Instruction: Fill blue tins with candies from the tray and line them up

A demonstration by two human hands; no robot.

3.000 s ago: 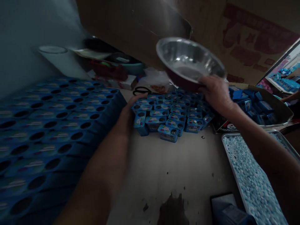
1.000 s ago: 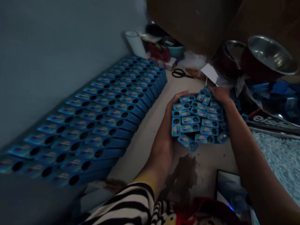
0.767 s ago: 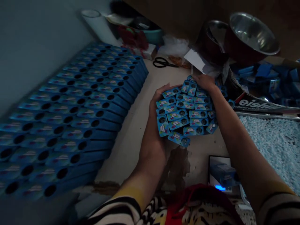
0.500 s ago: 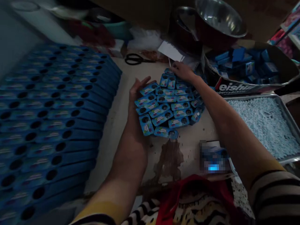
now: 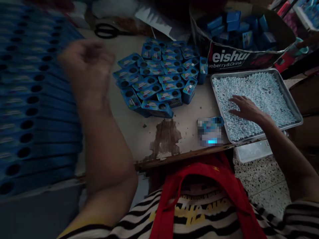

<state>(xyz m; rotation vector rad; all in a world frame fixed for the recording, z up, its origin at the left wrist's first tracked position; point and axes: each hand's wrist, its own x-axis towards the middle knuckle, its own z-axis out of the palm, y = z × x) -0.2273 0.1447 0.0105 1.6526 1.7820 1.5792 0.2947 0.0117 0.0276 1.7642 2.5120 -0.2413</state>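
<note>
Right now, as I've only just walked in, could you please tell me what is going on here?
A person's right hand is spread over pale blue and white pellets in a metal tray; contact is hard to tell. The left hand is blurred and loosely curled, between tight rows of blue boxes and a looser cluster of small blue boxes on the table. Behind the tray, an open carton holds more blue boxes.
</note>
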